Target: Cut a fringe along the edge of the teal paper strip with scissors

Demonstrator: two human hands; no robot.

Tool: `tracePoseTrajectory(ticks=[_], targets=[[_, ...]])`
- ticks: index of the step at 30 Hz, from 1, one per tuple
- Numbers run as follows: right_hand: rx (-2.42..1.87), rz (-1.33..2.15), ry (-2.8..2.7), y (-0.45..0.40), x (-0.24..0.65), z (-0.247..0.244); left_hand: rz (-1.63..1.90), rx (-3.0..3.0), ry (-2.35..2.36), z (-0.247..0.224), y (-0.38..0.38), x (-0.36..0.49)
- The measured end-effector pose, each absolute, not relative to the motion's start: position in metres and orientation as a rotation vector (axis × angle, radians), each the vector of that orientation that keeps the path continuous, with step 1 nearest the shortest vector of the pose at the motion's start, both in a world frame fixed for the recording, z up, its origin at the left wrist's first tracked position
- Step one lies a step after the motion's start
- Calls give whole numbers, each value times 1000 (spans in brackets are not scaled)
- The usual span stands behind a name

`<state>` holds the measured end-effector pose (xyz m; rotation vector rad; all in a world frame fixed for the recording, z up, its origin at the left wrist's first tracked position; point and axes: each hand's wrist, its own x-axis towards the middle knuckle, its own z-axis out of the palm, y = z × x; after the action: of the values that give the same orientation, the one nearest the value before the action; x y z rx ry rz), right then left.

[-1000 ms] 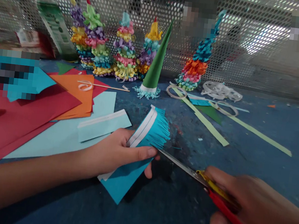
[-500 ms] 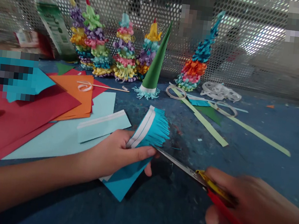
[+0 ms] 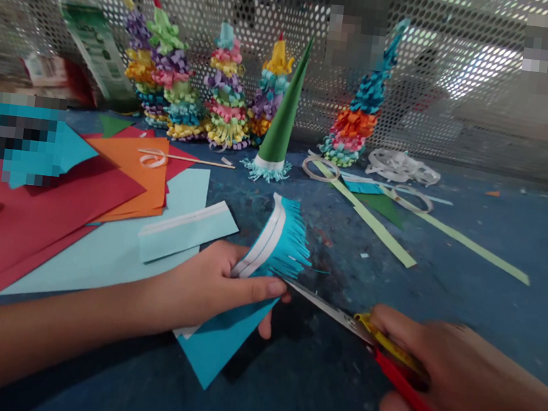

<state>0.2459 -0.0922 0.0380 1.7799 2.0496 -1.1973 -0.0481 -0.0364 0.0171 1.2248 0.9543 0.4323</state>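
Between thumb and fingers, my left hand (image 3: 225, 286) pinches a blue paper strip (image 3: 223, 345) with a white band along one edge. The strip's upper part is cut into a thin fringe that fans out to the right; the lower part, below my thumb, is uncut. My right hand (image 3: 462, 379) is closed round the red and yellow handles of scissors (image 3: 335, 313). Their blade tips touch the strip beside my left thumb, at the lower end of the fringe. A green cone (image 3: 283, 121) with a light blue fringe at its base stands beyond the strip.
Colourful fringed cones (image 3: 227, 94) stand along a perforated metal screen (image 3: 307, 5). Red sheets (image 3: 54, 220), orange paper (image 3: 143, 177) and a light blue strip (image 3: 186, 232) lie at left. Pale green strips (image 3: 384, 234) and tape rolls (image 3: 321, 169) lie at right. A bottle (image 3: 97, 47) leans back left.
The uncut end of the blue strip has swung down and left. My left thumb has moved slightly down, and the scissor blades have shifted a little down and left.
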Motion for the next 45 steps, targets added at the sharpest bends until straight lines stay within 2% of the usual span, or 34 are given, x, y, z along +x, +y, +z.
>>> tracePoseTrajectory(ticks=[16, 32, 37, 45], targets=[[1764, -1246, 2046, -89, 242, 43, 361, 1144, 849, 19, -35, -48], [1646, -1274, 2280, -84, 241, 42, 277, 1074, 737, 19, -32, -57], [1692, -1198, 2307, -76, 238, 37, 285, 1100, 849, 12, -33, -56], [1747, -776, 2321, -79, 231, 46, 439, 1057, 874, 1, -36, -53]])
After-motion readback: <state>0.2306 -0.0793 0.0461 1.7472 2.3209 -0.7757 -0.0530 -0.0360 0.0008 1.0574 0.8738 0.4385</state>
